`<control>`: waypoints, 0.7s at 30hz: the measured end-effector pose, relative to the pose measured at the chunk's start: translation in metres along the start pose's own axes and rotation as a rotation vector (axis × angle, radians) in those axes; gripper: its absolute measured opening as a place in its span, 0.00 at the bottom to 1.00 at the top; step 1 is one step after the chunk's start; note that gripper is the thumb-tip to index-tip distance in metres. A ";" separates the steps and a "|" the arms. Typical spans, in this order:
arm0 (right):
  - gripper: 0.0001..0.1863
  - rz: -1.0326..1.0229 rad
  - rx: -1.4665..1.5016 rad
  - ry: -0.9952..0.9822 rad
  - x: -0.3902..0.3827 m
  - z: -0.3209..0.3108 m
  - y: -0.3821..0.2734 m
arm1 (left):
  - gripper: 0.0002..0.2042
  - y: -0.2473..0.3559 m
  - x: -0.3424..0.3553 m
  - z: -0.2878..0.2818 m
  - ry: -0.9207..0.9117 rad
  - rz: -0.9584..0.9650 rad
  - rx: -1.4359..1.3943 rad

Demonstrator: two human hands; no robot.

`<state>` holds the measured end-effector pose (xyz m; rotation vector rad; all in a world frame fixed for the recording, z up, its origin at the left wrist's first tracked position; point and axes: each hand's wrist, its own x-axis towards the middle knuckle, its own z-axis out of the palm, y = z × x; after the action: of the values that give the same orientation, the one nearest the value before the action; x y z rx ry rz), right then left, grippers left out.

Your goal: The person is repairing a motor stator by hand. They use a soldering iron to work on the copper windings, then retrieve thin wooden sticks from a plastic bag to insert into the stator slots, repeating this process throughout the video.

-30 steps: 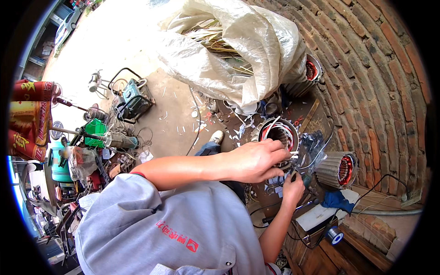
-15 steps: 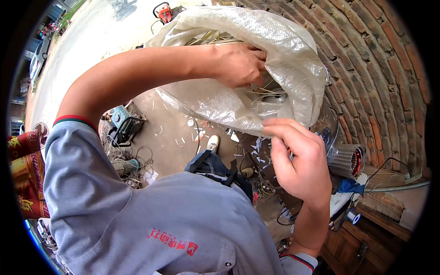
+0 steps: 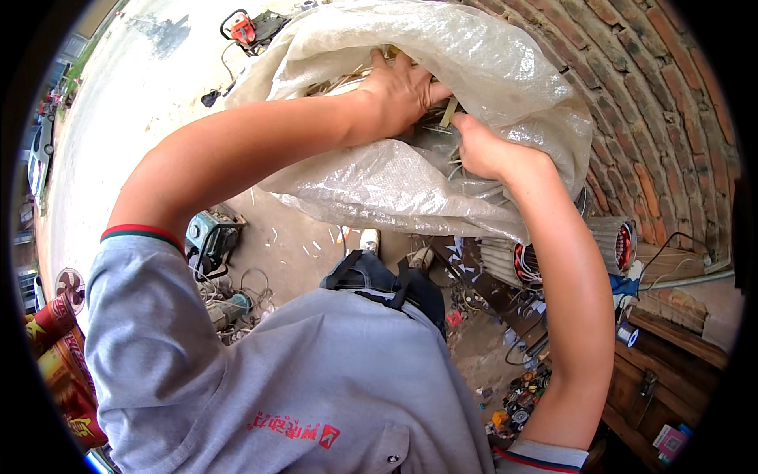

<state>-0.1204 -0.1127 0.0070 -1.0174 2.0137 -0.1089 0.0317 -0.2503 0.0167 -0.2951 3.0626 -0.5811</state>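
Observation:
A large white woven plastic sack [image 3: 347, 170] is spread open at its mouth, with thin pale strips [image 3: 335, 83] inside. My left hand [image 3: 399, 93] reaches into the mouth, fingers spread and lying on the strips by the far rim. From the right, my right hand [image 3: 483, 148] also dips in, its fingers bent and partly hidden. A flat yellowish strip [image 3: 449, 112] sticks up at my right thumb and seems pinched there. The tips of both hands are close together but apart.
Right of the sack rises a brick wall [image 3: 632, 118]. Motor stators with ribbed housings [image 3: 505, 261] stand beneath my right forearm. A teal engine-like machine [image 3: 209, 233] sits at left on the littered floor. A red chainsaw [image 3: 241, 30] lies beyond the sack.
My right hand has moved from in front of the sack up into its mouth. My left hand has shifted a little left and farther away, and its fingers are now spread.

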 end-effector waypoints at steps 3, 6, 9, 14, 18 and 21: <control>0.32 0.410 1.259 -0.688 0.040 0.016 0.025 | 0.20 -0.013 0.011 -0.004 -0.095 0.072 0.014; 0.21 -0.115 -0.465 0.072 -0.006 0.015 -0.017 | 0.12 -0.035 0.019 -0.019 -0.101 0.058 -0.219; 0.18 -0.317 -0.769 0.008 -0.035 -0.003 -0.035 | 0.15 -0.058 0.024 -0.028 -0.061 0.010 -0.409; 0.20 -0.253 -0.761 -0.053 -0.032 -0.004 -0.045 | 0.28 -0.059 0.036 -0.032 -0.213 -0.095 -0.371; 0.25 -0.193 -0.533 -0.008 -0.028 -0.012 -0.032 | 0.30 -0.045 0.042 -0.045 -0.352 -0.085 -0.340; 0.32 -0.200 -0.359 0.031 -0.027 -0.018 -0.035 | 0.49 -0.024 0.042 -0.050 -0.464 -0.055 -0.078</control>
<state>-0.1038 -0.1228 0.0507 -1.4509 1.9966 0.1368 -0.0078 -0.2620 0.0732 -0.4451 2.6370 -0.3349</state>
